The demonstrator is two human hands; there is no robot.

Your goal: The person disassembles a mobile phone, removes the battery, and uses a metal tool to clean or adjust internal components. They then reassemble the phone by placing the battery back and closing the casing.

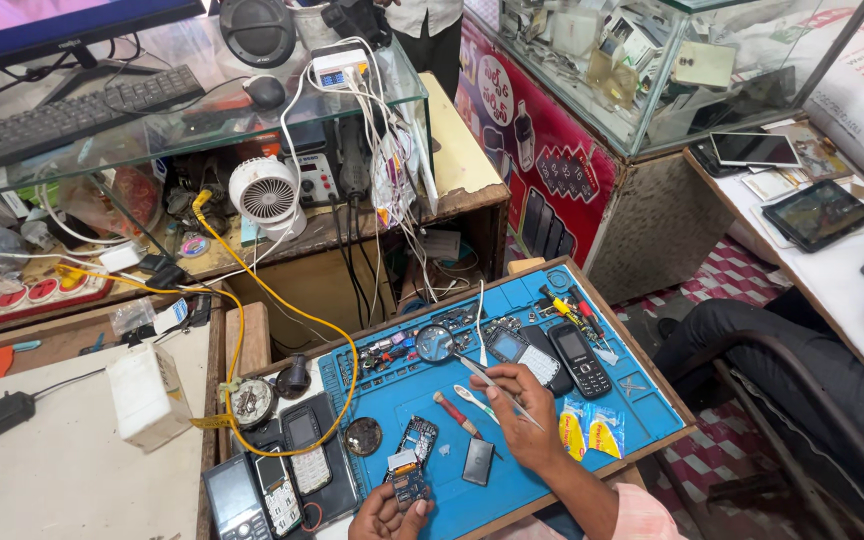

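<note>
The right hand [524, 415] is closed around thin silver metal tweezers [497, 385], whose tips point toward ten o'clock, near a round black-rimmed magnifying glass [435, 343]. The left hand [384, 512], at the six o'clock edge of the view, pinches a small bare phone circuit board [408, 480] between its fingertips, over the blue rubber repair mat [422, 395] on the worktop. Just at twelve o'clock of that board lies an opened black phone frame [418, 437]; at its three o'clock rests a flat grey rectangular battery [478, 461]. A red-handled screwdriver [455, 412] lies between the hands. A black keypad phone [580, 359] sits at one o'clock of the right hand.
</note>
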